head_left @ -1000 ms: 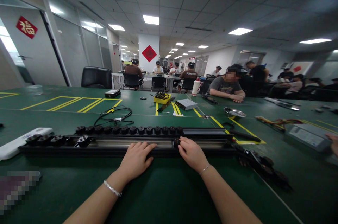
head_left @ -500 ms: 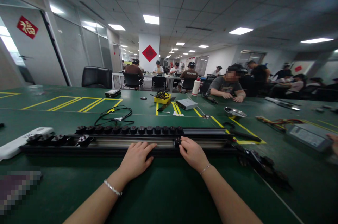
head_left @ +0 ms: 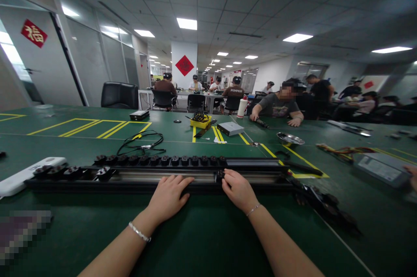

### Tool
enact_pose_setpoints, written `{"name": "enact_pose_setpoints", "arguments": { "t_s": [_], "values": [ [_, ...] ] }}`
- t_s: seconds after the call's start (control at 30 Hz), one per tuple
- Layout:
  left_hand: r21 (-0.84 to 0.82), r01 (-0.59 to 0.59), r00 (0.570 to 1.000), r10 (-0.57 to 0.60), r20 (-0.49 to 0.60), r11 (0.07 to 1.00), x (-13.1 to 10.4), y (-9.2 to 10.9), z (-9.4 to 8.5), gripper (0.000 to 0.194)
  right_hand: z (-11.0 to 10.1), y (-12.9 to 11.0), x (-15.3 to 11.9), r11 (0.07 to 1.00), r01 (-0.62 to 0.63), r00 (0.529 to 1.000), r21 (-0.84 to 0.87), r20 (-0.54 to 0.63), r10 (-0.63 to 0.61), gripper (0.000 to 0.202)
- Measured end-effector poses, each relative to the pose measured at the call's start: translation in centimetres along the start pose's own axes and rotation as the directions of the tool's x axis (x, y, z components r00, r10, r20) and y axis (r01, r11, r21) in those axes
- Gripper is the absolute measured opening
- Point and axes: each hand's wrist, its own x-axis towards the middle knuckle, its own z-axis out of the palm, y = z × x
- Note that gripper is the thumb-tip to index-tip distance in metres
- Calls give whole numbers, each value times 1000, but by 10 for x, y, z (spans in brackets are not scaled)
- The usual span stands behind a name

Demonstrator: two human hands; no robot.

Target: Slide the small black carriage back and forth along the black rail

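A long black rail (head_left: 97,186) lies left to right across the near part of the green bench (head_left: 208,242). The left hand (head_left: 168,193) rests over its middle, thumb apart from the loosely spread fingers. Farther right, the right hand (head_left: 238,188) pinches a small black module (head_left: 219,176) at the rail's channel. Just on the far side runs a row of black modules (head_left: 165,161).

A white bottle (head_left: 241,109) stands beyond a flat grey box (head_left: 230,128)
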Motion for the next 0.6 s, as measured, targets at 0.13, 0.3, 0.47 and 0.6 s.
{"name": "enact_pose_setpoints", "arguments": {
  "t_s": [0.13,0.3,0.47,0.6],
  "values": [
    [4,2,1000,-3,8,1000,0,0,0,46,-1,0,1,1000,-6,1000,12,12,6,19],
    [4,9,1000,-9,7,1000,0,1,0,46,-2,0,1,998,-62,998,12,35,61,16],
    [7,5,1000,-5,2,1000,0,1,1,46,-4,-1,1,982,-189,979,10,80,187,6],
    [10,6,1000,-6,-4,1000,0,0,1,45,-4,-3,2,971,-235,969,34,85,232,31]
  ]
}}
